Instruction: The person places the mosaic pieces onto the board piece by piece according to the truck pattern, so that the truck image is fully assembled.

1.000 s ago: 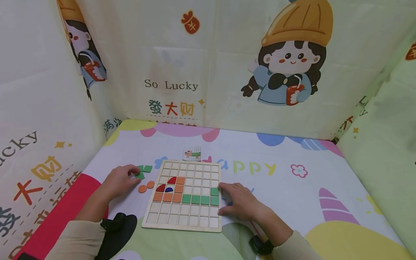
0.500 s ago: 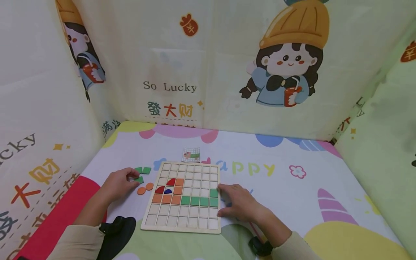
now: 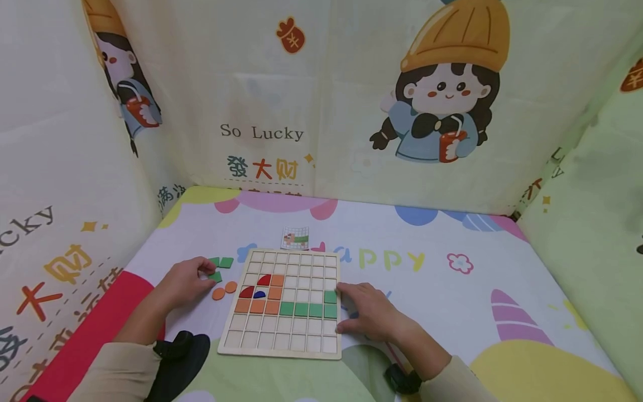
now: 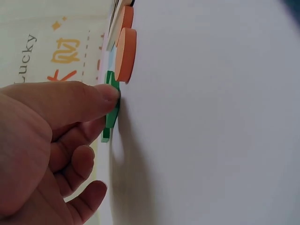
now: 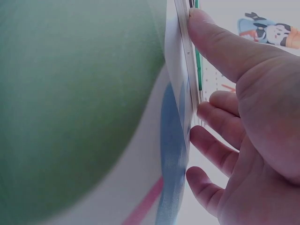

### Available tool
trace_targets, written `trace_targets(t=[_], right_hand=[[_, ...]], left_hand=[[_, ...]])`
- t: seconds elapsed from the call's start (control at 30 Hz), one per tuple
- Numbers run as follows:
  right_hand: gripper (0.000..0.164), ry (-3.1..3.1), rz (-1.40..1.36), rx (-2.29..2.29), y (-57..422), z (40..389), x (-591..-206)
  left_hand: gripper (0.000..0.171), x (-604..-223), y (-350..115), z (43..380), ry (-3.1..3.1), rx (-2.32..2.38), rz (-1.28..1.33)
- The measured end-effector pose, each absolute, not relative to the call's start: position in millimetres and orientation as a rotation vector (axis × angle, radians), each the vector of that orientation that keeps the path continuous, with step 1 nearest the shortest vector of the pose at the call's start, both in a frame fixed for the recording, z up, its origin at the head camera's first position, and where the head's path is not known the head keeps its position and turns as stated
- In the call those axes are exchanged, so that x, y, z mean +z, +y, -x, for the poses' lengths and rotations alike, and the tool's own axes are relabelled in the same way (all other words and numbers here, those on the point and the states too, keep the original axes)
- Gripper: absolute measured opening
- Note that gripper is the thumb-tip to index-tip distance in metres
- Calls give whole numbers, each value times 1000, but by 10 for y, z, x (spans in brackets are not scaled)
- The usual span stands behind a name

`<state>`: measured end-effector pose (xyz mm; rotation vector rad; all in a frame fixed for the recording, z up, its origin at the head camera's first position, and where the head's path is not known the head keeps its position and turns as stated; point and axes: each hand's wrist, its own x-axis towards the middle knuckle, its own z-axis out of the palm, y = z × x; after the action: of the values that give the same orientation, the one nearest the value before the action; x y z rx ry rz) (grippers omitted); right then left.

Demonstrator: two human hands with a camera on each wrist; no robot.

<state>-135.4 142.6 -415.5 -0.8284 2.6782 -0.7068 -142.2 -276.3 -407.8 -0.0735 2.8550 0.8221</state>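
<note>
My left hand (image 3: pixel 186 285) is at the left of the wooden grid board (image 3: pixel 281 349), pinching a green square tile (image 4: pixel 112 110) between thumb and forefinger, low over the tabletop. Two more green tiles (image 3: pixel 226 262) lie just beyond the fingertips. Nearer the board are two orange round pieces (image 3: pixel 218 293). My right hand (image 3: pixel 372 312) rests against the board's right edge, its thumb and fingertips touching the side, fingers spread and loosely bent. Set in the board are orange squares (image 3: pixel 258 306), a row of green squares (image 3: pixel 301 309), red quarter-round pieces (image 3: pixel 264 280) and a blue half-round (image 3: pixel 259 295).
A small picture card (image 3: pixel 295 238) with a coloured grid lies behind the board. A black object (image 3: pixel 183 363) is beside the left forearm, and a black strap (image 3: pixel 402 379) is at the right wrist. Printed cloth walls (image 3: pixel 341 139) enclose the table's back and sides.
Both hands stay almost where they were, with the left fingers at the same green tile and the right hand at the board's edge. The head view shifts slightly.
</note>
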Motion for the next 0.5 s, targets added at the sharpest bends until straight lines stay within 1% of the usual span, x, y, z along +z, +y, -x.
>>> trace_targets(t=[0.27, 0.5], right_hand=[[79, 2677, 829, -696, 1422, 1351, -4139], [80, 2680, 827, -702, 1423, 1342, -4133]], left_hand=[[45, -4051, -2718, 1437, 2876, 807, 79], [48, -3939, -2535, 1433, 2877, 870, 26]])
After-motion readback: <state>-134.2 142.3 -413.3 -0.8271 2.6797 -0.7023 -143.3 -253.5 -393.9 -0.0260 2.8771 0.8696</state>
